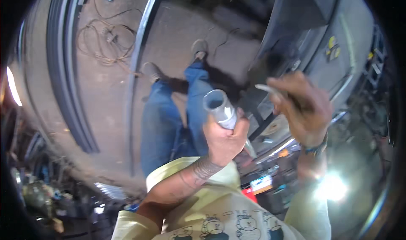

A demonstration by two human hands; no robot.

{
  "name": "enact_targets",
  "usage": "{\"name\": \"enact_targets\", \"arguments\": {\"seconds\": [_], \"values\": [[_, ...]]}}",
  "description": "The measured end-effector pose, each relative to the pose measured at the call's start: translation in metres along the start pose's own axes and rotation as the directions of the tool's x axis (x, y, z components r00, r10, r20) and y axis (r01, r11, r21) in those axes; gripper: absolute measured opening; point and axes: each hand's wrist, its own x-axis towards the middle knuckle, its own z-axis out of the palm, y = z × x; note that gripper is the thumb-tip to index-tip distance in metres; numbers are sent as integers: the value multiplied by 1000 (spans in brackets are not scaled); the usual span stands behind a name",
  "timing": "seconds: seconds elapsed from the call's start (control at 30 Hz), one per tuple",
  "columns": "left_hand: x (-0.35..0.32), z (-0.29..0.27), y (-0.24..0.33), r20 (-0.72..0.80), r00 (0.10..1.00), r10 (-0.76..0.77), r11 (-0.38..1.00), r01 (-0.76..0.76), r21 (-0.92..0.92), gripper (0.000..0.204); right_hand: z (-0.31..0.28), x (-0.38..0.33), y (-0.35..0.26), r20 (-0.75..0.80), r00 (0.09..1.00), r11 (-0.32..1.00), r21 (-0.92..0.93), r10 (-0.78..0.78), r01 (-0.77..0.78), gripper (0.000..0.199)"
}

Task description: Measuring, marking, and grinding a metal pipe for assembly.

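Note:
In front of my body, my left hand [226, 140] is closed around a clear, open-topped cylinder [218, 105], which looks like a glass or a plastic tube. Its round mouth tilts up and away from me. A whitish pointed end [250, 149] shows just below that hand; I cannot tell what it belongs to. To the right and a little higher, my right hand [302, 107] pinches a thin, pale, stick-like piece [264, 88] whose tip points left toward the cylinder. The right fingers are smeared by motion, and the rest of that piece is hidden in them.
Long dark metal bars [69, 79] lie at the left, with a coiled cable [105, 43] beside them. A narrow metal strip [137, 50] runs along the floor near my feet. Dark metal panels stand on the right, near a yellow item [333, 48]. A bright lamp [332, 187] glares lower right.

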Motion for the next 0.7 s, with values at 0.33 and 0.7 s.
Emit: {"name": "enact_targets", "arguments": {"seconds": [0.33,0.7], "values": [[20,-12,-4,48,963,265,941,-269,204,43,56,-6,-96,554,811,465,-678,-186,570,33],[21,-20,-14,66,929,363,932,-363,-13,38,75,13,-117,836,549,213,-540,21,814,30]]}}
